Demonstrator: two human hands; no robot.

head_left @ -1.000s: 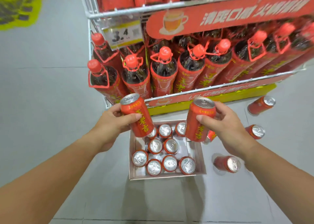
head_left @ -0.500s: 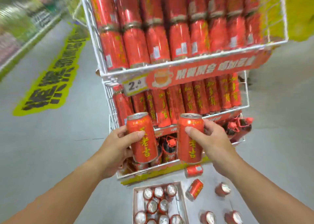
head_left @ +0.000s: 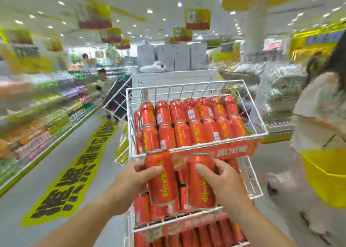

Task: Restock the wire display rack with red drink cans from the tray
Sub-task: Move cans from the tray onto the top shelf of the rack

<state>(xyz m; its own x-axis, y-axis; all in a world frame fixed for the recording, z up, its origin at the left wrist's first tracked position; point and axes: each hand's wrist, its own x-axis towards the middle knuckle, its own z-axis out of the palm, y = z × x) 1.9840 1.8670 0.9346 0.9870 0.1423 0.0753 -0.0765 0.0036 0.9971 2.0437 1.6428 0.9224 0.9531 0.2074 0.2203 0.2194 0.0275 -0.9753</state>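
Now that the tray has dropped out of view, you are lifting your left hand [head_left: 131,181] and right hand [head_left: 222,181], each grasping a red can [head_left: 162,179], toward the top basket [head_left: 196,149], just below its front rim.

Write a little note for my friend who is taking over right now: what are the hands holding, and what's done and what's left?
Left hand: holds one red can, upright.
Right hand: holds a second red can, upright.
Both cans are raised in front of the wire rack, just below the front rim of the top basket.
Top basket: already holds two rows of red cans, with open space behind them. The shelves below look full of cans too.
The tray is out of view.
Left: place these two cans on the rack, then go back for more.
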